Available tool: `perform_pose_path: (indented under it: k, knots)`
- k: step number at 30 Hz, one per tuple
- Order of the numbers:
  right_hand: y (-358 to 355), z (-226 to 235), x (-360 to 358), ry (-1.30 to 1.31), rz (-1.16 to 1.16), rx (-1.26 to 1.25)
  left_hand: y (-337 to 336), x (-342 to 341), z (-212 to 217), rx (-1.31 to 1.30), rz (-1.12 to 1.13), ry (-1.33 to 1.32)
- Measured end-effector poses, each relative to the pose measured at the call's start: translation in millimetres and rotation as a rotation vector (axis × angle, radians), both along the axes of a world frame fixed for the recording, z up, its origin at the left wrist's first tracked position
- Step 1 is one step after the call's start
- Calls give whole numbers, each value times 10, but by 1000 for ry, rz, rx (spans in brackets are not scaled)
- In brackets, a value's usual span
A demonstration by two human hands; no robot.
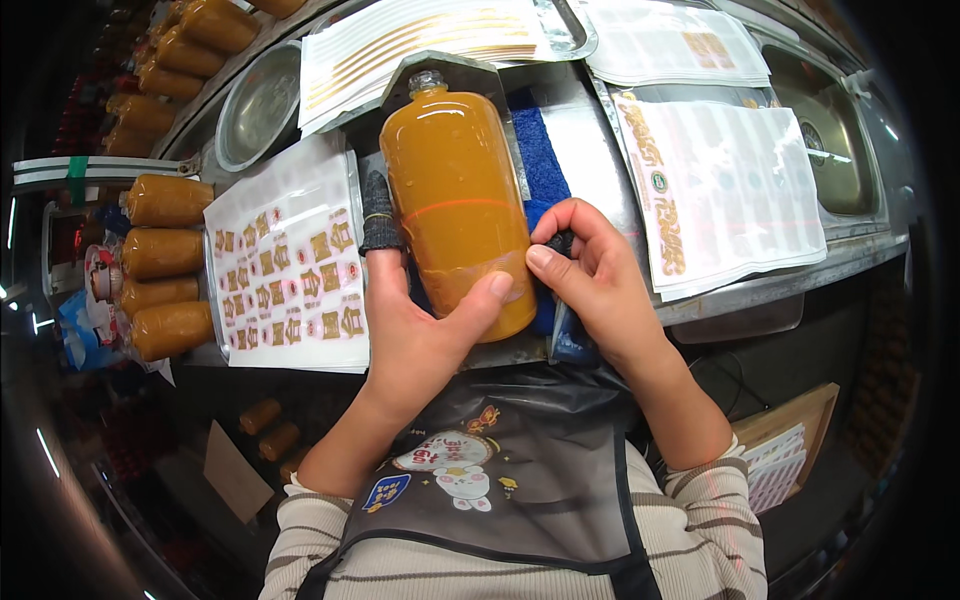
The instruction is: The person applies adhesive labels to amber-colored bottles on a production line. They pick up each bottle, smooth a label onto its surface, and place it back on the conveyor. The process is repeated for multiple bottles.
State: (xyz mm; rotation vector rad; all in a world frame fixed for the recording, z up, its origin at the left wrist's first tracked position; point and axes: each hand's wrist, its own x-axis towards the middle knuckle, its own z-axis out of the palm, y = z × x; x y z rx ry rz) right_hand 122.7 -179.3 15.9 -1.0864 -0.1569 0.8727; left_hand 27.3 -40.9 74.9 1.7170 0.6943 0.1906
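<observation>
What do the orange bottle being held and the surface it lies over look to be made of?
The orange-filled clear bottle looks like glossy transparent plastic: highlights streak its wall and the liquid shows through. The grey worktop with sink looks like brushed stainless steel, dull and reflective. The left hand grips the bottle.

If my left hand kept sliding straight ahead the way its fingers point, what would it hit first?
Your left hand points up along the orange bottle's left side. Ahead, it would probably first meet the sheet of gold-striped stickers near the bottle's neck, though depth is unclear.
</observation>
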Motion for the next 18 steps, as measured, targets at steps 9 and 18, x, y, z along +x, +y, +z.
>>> perform_pose_path:
  k: [9, 18]
  knots:
    - [-8, 35, -56, -22, -23, -26, -1, -28, -48, -7, -33, -14]
    - [-101, 449, -115, -172, -234, -109, 306, -375, -396, 181, -272, -40]
